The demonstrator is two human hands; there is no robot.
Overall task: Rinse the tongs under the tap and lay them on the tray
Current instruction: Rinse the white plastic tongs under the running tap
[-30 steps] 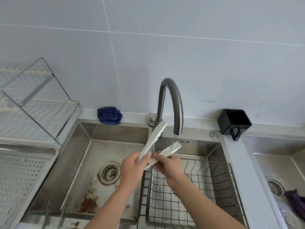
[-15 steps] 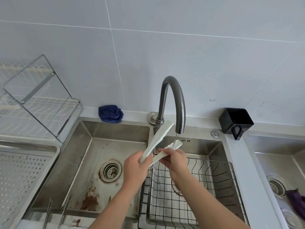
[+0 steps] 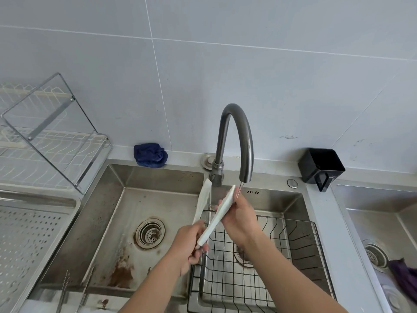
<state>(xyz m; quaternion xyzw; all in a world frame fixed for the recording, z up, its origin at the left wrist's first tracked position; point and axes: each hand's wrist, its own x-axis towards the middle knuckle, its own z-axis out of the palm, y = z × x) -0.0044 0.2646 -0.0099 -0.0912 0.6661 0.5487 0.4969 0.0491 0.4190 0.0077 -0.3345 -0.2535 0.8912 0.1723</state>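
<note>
The tongs (image 3: 214,213) slant up and away under the tap (image 3: 237,136); left hand (image 3: 189,247) grips the hinge end, right hand (image 3: 239,220) pinches one blade, and the tray (image 3: 33,233) lies far left.

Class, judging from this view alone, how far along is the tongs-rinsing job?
Done: the white tongs are picked up and at the tap. In hand: the left hand grips the hinge end while the right hand rubs one arm under a thin stream. Left: laying them on the perforated tray at far left, which holds no tongs yet.
</note>
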